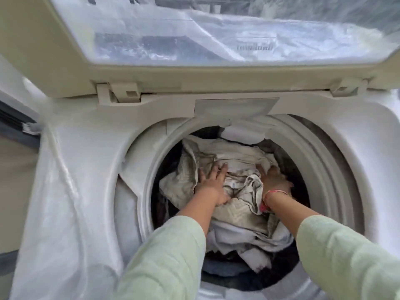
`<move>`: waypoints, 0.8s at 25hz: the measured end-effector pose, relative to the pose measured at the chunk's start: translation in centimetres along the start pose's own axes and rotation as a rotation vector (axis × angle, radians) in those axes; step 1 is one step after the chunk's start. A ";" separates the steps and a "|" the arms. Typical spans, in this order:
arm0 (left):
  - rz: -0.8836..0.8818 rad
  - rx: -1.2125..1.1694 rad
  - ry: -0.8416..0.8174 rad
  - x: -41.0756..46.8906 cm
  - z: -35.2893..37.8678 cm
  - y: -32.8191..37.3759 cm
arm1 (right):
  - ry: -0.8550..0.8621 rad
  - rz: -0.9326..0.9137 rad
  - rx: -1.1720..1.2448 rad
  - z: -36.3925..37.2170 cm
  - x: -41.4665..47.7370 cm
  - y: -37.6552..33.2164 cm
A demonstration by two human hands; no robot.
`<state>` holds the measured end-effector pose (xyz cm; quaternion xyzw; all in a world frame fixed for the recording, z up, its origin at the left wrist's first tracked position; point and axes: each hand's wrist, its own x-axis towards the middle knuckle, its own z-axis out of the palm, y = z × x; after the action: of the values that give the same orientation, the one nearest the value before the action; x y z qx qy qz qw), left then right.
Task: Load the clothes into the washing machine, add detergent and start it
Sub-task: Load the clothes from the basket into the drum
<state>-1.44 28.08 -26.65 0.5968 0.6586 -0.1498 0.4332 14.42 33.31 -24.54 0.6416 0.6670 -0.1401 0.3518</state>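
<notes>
**Pressing the load down into the drum**

Leaning over the washing machine (97, 152), I have both arms reaching into the drum (316, 169), so this is the loading step, and by my reading close to its end. The clothes (238, 215) lie heaped inside the drum, pale towels and sheets on top with darker pieces showing beneath them at the drum's near and left sides, the pile rising close to the drum's mouth.

My left hand (213, 180) lies flat on a pale cloth at the left of the drum's centre, fingers straight and spread, gripping nothing, only pressing. My right hand (276, 180) is right of the drum's centre, its fingers sunk among the folds (a red thread (276, 192) marks the wrist), so I cannot tell whether it clutches cloth or merely pushes.

Behind the drum the lid (194, 81) stands raised. A plastic cover (54, 191) drapes left of the drum.

Next, I judge, comes lifting both hands out of the drum and fetching detergent. Neither detergent nor any controls show here, so I must look away from the drum to find them.
</notes>
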 end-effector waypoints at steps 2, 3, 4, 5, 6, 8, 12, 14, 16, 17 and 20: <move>-0.053 -0.051 0.007 -1.8 0.2 0.3 | 0.024 0.014 -0.045 0.5 -0.5 0.1; -0.066 -0.048 0.004 -3.1 0.2 0.5 | 0.024 0.004 -0.077 0.3 -1.3 0.4; -0.071 -0.038 -0.021 -4.5 -0.1 0.8 | 0.027 -0.015 -0.112 0.1 -2.1 0.7; -0.076 -0.036 -0.062 -5.7 -0.7 0.7 | 0.029 -0.047 -0.135 -0.4 -3.1 0.9; -0.080 -0.044 -0.109 -7.0 -1.8 0.6 | 0.028 -0.094 -0.131 -1.5 -4.2 1.2; -0.069 -0.045 -0.163 -9.4 -4.7 0.5 | 0.079 -0.255 0.005 -5.5 -6.1 2.1; -0.006 -0.028 0.400 -14.0 -9.5 1.4 | 0.349 -0.598 0.355 -13.3 -11.6 4.0; 0.011 -0.105 0.543 -13.6 -10.2 1.7 | 0.346 -0.626 0.172 -13.2 -12.2 3.4; -0.039 -0.071 0.338 -11.6 -8.3 1.3 | 0.198 -0.556 -0.160 -9.4 -11.4 1.6; -0.088 -0.035 0.211 -10.2 -6.2 0.9 | 0.121 -0.508 -0.259 -6.9 -10.7 0.8; -0.218 -0.068 0.003 -6.3 0.1 -0.8 | -0.013 -0.423 -0.351 -0.8 -9.5 -0.6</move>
<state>-2.67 23.67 -22.27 0.5068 0.7249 -0.1726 0.4336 12.97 26.57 -17.93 0.4164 0.7979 -0.0970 0.4249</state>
